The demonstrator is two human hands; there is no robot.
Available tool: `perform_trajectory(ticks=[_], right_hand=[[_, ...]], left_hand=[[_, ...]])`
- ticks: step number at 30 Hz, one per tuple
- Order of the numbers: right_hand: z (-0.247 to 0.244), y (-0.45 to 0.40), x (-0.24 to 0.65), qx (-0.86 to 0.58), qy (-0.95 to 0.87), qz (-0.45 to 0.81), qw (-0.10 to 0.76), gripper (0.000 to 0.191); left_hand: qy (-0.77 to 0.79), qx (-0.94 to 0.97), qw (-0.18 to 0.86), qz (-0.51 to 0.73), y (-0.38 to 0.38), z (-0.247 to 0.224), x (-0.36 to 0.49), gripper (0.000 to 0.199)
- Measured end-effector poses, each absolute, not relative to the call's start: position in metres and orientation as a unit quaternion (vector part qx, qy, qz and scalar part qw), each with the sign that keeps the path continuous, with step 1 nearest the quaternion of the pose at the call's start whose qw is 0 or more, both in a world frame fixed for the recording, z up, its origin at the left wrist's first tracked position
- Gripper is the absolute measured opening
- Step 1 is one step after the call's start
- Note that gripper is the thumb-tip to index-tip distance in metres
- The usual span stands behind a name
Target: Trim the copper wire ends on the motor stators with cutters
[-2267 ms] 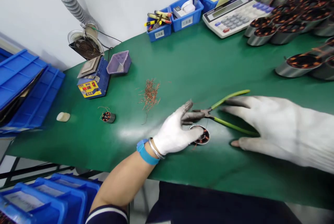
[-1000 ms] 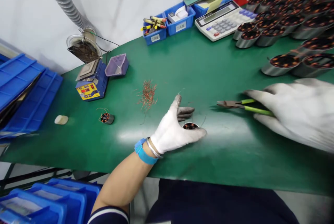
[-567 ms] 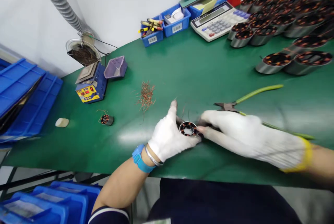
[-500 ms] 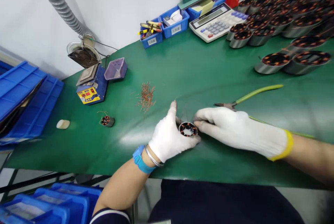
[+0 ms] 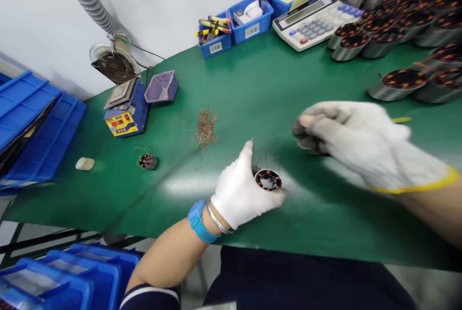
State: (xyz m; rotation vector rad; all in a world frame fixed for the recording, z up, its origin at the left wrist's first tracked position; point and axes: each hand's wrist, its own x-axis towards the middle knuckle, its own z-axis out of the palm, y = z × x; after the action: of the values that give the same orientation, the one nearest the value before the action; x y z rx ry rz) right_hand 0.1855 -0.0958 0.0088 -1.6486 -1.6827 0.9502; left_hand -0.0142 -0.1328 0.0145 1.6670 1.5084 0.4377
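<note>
Your gloved left hand [image 5: 267, 182] is closed around a wound metal ring [image 5: 276, 181], one digit along its near side and darkened fingertips behind it, while another finger points up toward the far side of the desk [image 5: 249, 93]. The ring sits near the front edge of the desk with its round opening facing up, and copper and dark windings line it inside. Thin strands show just beyond its far rim. A blue wristband [image 5: 199, 222] and a silver bracelet [image 5: 216, 218] circle your left wrist.

Your gloved right hand [image 5: 306, 132] is well apart from the ring, off to its right, with the fingers curled in close together; I cannot tell whether anything is pinched between them. A green handle end [image 5: 401, 120] pokes out behind that hand.

To the left of your left hand you have a loose heap of copper clippings [image 5: 205, 129], then a small wound core [image 5: 148, 161] with fine wires curling from its top. Beyond your right hand, many metal-cased cores [image 5: 384, 44] stand crowded together, next to a calculator [image 5: 317, 20].
</note>
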Motion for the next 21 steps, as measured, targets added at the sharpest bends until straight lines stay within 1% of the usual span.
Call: perform_trajectory(ticks=[2, 3, 5, 6, 7, 8, 9, 11, 12, 14, 16, 17, 18, 19, 21], right_hand=[[0.005, -0.096, 0.200, -0.635, -0.643, 0.343, 0.255, 0.052], [0.000, -0.099, 0.204, -0.627, -0.676, 0.322, 0.214, 0.056], [-0.013, -0.106, 0.205, -0.566, -0.772, 0.248, 0.146, 0.064], [-0.020, -0.110, 0.201, -0.527, -0.814, 0.207, 0.134, 0.069], [-0.027, -0.114, 0.195, -0.494, -0.842, 0.173, 0.135, 0.070], [-0.032, -0.116, 0.188, -0.470, -0.858, 0.148, 0.142, 0.068], [-0.036, -0.118, 0.181, -0.452, -0.869, 0.137, 0.149, 0.061], [-0.040, -0.117, 0.172, -0.429, -0.879, 0.141, 0.154, 0.046], [-0.039, -0.115, 0.170, -0.420, -0.883, 0.146, 0.152, 0.042], [-0.035, -0.111, 0.171, -0.408, -0.887, 0.157, 0.147, 0.040], [-0.027, -0.109, 0.177, -0.418, -0.880, 0.179, 0.136, 0.047], [-0.024, -0.108, 0.180, -0.432, -0.871, 0.197, 0.128, 0.052], [-0.020, -0.109, 0.183, -0.445, -0.859, 0.223, 0.121, 0.054], [-0.018, -0.109, 0.184, -0.457, -0.844, 0.254, 0.121, 0.053], [-0.014, -0.110, 0.185, -0.471, -0.814, 0.311, 0.138, 0.042]], left_hand=[[0.607, 0.648, 0.424, 0.179, -0.130, 0.014, -0.018, 0.099], [0.611, 0.639, 0.432, 0.177, -0.127, 0.014, -0.021, 0.089], [0.608, 0.625, 0.456, 0.175, -0.120, 0.013, -0.028, 0.057], [0.598, 0.622, 0.473, 0.180, -0.117, 0.013, -0.030, 0.041], [0.582, 0.620, 0.491, 0.190, -0.114, 0.011, -0.032, 0.030], [0.565, 0.614, 0.510, 0.207, -0.111, 0.009, -0.032, 0.024], [0.551, 0.602, 0.530, 0.230, -0.108, 0.007, -0.032, 0.022], [0.538, 0.556, 0.568, 0.281, -0.104, 0.002, -0.028, 0.025], [0.536, 0.524, 0.582, 0.315, -0.102, -0.001, -0.026, 0.027], [0.530, 0.456, 0.593, 0.400, -0.098, -0.003, -0.023, 0.032], [0.535, 0.423, 0.567, 0.463, -0.095, 0.000, -0.025, 0.037], [0.544, 0.434, 0.549, 0.463, -0.094, 0.003, -0.027, 0.040], [0.555, 0.467, 0.536, 0.432, -0.094, 0.007, -0.030, 0.044], [0.564, 0.515, 0.527, 0.373, -0.096, 0.011, -0.032, 0.050], [0.557, 0.618, 0.505, 0.230, -0.102, 0.018, -0.034, 0.057]])
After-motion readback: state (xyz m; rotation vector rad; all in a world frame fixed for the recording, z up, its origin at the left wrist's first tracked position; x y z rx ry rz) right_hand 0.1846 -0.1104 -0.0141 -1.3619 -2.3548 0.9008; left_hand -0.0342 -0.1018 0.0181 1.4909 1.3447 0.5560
